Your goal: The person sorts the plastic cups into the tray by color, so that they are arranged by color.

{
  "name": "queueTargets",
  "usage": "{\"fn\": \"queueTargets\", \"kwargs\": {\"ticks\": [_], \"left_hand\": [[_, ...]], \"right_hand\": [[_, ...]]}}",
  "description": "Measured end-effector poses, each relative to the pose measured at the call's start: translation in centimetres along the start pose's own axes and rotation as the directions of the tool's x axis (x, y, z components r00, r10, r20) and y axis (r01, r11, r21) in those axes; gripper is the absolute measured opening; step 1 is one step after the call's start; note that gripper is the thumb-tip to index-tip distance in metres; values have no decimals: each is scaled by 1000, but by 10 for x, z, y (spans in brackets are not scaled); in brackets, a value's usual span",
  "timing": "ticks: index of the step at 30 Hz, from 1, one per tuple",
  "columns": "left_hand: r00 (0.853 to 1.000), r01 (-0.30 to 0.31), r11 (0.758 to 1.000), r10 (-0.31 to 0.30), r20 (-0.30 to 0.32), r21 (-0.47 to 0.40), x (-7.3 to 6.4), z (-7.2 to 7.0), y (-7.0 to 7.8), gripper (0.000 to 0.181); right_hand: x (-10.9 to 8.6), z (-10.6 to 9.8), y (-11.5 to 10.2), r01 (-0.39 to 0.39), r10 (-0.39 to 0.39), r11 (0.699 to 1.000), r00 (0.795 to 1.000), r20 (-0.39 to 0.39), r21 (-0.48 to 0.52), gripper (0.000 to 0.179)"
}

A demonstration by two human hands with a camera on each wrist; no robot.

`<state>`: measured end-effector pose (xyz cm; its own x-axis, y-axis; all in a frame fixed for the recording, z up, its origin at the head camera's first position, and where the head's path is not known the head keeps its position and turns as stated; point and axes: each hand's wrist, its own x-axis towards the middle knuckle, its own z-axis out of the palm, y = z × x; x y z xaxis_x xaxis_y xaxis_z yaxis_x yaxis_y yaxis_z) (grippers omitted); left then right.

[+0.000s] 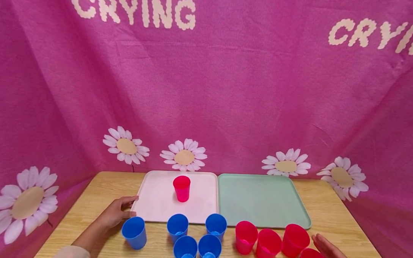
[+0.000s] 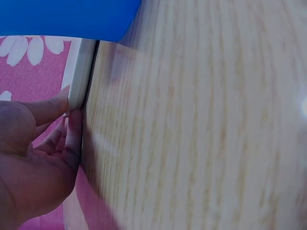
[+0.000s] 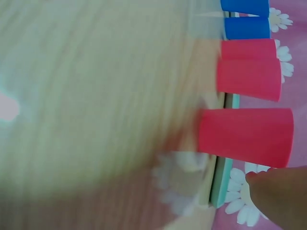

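Observation:
My left hand [image 1: 113, 214] is at the left side of the pale pink tray [image 1: 149, 212]. In the left wrist view its thumb and fingertips pinch the tray's corner [image 2: 79, 96]. One blue cup [image 1: 134, 234] stands just right of this hand. On the tray, a red cup [image 1: 182, 190] stands upright. My right hand [image 1: 335, 255] lies beside a group of red cups [image 1: 295, 242], its fingers extended and holding nothing. The right wrist view shows part of that hand [image 3: 283, 196] close to a red cup [image 3: 247, 136].
A green tray [image 1: 262, 203] lies against the right side of the pink one. Several more blue cups [image 1: 177, 226] stand in front of the trays on the wooden table [image 1: 353, 233]. Behind hangs a magenta cloth [image 1: 228, 88] with daisies and lettering.

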<state>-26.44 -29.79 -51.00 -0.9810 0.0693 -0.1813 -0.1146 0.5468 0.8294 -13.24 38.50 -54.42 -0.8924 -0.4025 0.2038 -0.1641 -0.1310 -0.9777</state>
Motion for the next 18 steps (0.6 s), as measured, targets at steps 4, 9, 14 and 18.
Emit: {"fn": "queueTargets", "kwargs": {"ticks": [4,9,14,18], "left_hand": [[1000,1,1000,-1,-3,-1,0,0,-1,66],[1000,-3,1000,3,-17,3,-1,0,2,65],[1000,2,1000,-2,-21,5,-1,1,2,65],[1000,8,1000,-8,-14,-1,-1,1,0,65]], "right_hand": [[6,-6,13,233,-275,956,923,269,178,84],[4,0,20,213,-289,936,918,270,279,83],[-5,8,17,155,-194,963,967,168,218,82],[-6,10,13,113,-150,967,977,152,228,81]]}}
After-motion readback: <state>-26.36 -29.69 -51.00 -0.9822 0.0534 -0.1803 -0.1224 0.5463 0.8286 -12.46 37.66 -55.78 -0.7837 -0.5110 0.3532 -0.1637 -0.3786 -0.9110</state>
